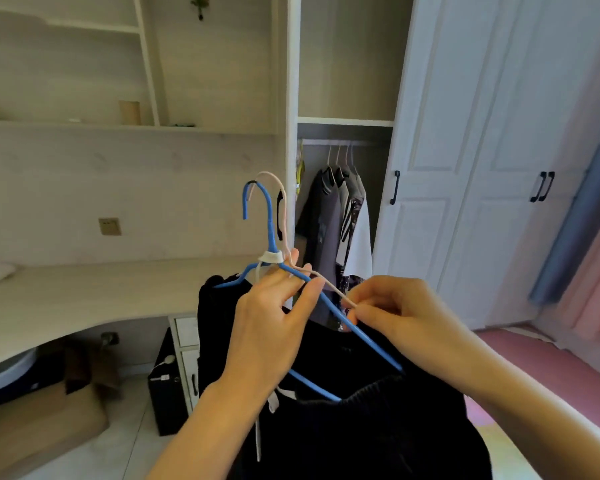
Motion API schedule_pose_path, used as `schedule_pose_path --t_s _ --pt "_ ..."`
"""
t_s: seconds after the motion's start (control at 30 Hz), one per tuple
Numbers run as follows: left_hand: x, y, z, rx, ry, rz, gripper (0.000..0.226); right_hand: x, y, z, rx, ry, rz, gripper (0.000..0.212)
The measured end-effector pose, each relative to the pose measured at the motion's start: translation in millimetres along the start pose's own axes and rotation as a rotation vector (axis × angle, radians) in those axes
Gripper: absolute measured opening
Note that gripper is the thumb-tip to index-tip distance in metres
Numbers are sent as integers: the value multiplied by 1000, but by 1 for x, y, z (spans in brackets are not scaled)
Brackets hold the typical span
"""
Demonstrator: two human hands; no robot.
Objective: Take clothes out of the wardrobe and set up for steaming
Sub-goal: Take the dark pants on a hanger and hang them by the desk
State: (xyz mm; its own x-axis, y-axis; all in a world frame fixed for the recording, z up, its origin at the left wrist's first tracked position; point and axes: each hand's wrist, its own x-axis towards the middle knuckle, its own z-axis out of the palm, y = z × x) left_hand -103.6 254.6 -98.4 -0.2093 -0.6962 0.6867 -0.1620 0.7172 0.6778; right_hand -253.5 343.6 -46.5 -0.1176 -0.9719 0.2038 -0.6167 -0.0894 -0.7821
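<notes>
head view looks forward and down, close over the hands (326, 317).

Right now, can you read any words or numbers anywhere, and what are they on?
No text can be read anywhere in this view.
White tag hanging from the black clothes: too small to show any writing.
Patterned garment in the wardrobe: its print is blurred, no letters can be made out.
Yellow item by the wardrobe edge: too blurred to read.
</notes>
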Motion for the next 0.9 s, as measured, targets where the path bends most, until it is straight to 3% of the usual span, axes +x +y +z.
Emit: schedule_pose_path --t_s 0.13,0.3,0.47,0.6,0.77,0.83,0.9 --pt "-15 -12 -5 191 -30 53 37 15 -2 12 -33 -197 38 18" --pt "-30 -20 -19 283 -39 56 48 33 9 46 -214 -261 40 12" --pt "-36 -35 -39 350 -115 -12 53 46 15 84 -150 -180 25 33" --pt "-36 -49 -66 364 -132 -76 34 59 15 110 -64 -151 49 32" --pt "-41 -75 -129 351 124 138 27 80 14 137 -36 -123 113 38" --pt "-43 -99 -162 452 118 133 37 91 9 145 -42 -123 141 47" --pt "-43 -126 -192 538 -53 -46 60 101 2 153 -55 -97 139 56"
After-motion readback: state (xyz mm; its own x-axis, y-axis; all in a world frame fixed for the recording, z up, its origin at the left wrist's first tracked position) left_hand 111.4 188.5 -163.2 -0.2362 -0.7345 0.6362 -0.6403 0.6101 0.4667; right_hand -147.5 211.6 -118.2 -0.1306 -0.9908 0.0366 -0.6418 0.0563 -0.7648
